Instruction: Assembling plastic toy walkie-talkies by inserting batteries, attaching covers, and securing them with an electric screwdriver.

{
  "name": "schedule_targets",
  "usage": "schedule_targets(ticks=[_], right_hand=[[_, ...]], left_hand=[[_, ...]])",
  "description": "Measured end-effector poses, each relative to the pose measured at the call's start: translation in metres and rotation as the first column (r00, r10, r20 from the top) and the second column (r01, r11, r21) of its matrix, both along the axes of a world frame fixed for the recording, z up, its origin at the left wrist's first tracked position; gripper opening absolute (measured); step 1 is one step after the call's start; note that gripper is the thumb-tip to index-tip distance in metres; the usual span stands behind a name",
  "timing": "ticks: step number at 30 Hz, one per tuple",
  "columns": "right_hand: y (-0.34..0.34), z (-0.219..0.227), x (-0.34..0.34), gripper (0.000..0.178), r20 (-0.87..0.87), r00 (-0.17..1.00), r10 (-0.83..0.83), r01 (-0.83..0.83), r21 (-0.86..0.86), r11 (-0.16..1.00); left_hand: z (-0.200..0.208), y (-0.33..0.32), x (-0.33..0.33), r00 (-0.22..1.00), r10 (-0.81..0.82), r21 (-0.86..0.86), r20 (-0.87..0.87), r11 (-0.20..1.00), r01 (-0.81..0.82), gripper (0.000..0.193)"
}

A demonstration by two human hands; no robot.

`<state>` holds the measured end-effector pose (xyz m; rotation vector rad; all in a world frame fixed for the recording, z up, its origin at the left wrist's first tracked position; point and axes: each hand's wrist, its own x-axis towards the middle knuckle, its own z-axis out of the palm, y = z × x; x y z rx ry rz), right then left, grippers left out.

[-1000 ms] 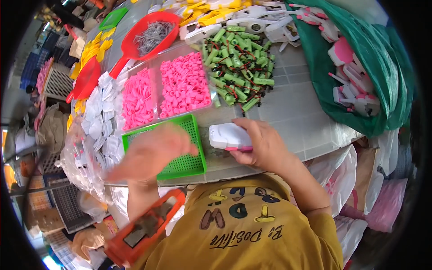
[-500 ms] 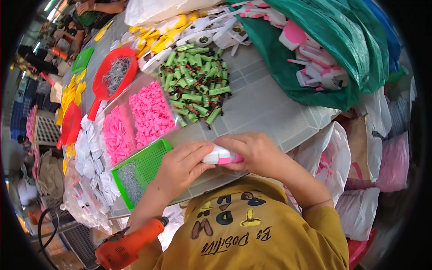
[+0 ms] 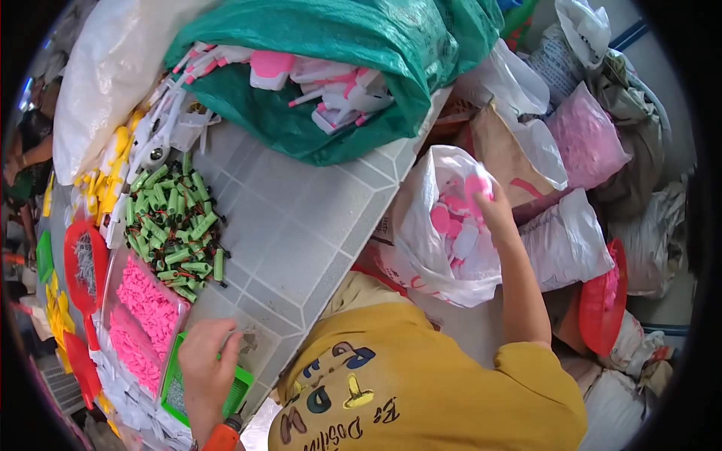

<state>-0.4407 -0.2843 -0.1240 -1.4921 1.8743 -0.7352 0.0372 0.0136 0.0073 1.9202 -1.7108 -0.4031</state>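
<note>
My right hand (image 3: 493,209) reaches out over a white woven sack (image 3: 412,197), its fingers closed on a pink plastic piece (image 3: 476,186) with a rounded end. Inside the sack lie several pink and white plastic pieces (image 3: 454,219). On the other side, my left hand (image 3: 207,359) is above the green tray (image 3: 238,391) at the table's near edge. Its fingers are curled together, and a small dark sliver shows at the fingertips, too small to name. The tray is partly hidden beneath this hand, and small metal bits lie in it.
Green battery cells (image 3: 177,225) with wires lie heaped beside a clear bin (image 3: 183,312) of small pink parts. A red scoop (image 3: 92,331) holds metal pins. A green sack (image 3: 301,143) of pink-white casings covers the far table. An orange power tool (image 3: 223,436) is by my left forearm.
My hands have parted from the white and pink piece they held together. My right hand has swung right over the sack; my left has moved to the tray. The view has turned right.
</note>
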Motion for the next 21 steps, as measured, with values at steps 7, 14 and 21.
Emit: schedule_targets(ticks=[7, 14, 21], right_hand=[[-0.005, -0.047, 0.002, 0.039, -0.057, 0.992, -0.111, 0.106, -0.085, 0.991], [0.016, 0.101, 0.212, 0.024, -0.481, 0.612, 0.628, -0.735, -0.638, 0.229], [-0.073, 0.081, 0.382, 0.062, 0.979, 0.191, -0.072, -0.418, 0.148, 0.896]], left_hand=[[-0.004, -0.017, 0.0, 0.994, -0.082, 0.047, -0.073, 0.995, 0.085, 0.015], [-0.011, -0.009, 0.01, 0.991, -0.107, 0.008, -0.075, 0.994, 0.108, 0.012], [-0.012, -0.006, -0.001, 0.985, -0.127, 0.004, -0.12, 0.992, 0.128, 0.013]])
